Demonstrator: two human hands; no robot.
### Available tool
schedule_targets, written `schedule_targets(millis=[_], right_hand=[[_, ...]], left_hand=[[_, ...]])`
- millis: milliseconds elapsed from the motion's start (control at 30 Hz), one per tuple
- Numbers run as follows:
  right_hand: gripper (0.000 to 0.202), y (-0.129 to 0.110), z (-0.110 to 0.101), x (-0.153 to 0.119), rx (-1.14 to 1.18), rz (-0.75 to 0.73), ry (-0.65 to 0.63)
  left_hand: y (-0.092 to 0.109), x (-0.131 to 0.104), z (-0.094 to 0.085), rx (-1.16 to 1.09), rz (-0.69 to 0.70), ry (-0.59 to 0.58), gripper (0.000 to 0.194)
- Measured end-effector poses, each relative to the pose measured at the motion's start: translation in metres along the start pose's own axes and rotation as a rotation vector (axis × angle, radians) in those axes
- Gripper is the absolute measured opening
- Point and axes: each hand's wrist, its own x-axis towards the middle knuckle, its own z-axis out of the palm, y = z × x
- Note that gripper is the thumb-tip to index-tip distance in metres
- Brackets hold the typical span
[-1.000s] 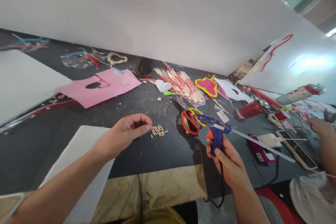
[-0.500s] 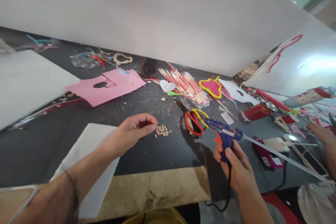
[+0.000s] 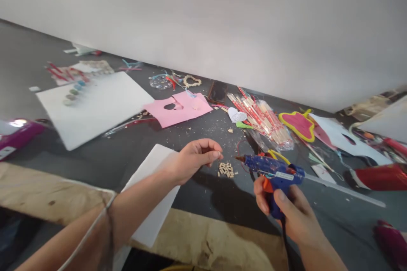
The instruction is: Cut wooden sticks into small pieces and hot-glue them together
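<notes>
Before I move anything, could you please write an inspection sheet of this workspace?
Surface: dark tabletop, strewn with pale crumbs.
Work things: blue glue gun; pile of small pale pieces.
Clutter: pink sheet with a hole, bundled red-and-pale sticks, phone.
Hands: right hand grips the glue gun; left hand is beside the pile, too unclear to tell if it pinches anything.
Cables: dark cord below the gun's grip; white cord across the left forearm.
Surroundings: pale wall behind; other people, nothing seen.

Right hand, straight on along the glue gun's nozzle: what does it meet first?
Probably the fingertips of the left hand: the glue gun in the right hand points at them across a gap. Depth is unclear, so it may pass over or under.
</notes>
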Motion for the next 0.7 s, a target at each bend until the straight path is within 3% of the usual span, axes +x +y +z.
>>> schedule_targets(millis=[233, 700], right_hand=[[0.030, 0.028, 0.000, 0.006, -0.008, -0.035, -0.054], [0.032, 0.031, 0.001, 0.008, -0.094, 0.003, -0.053]], left_hand=[[-0.001, 0.000, 0.001, -0.090, -0.029, -0.014, 0.019], [0.001, -0.002, 0.002, 0.021, -0.075, -0.002, 0.014]])
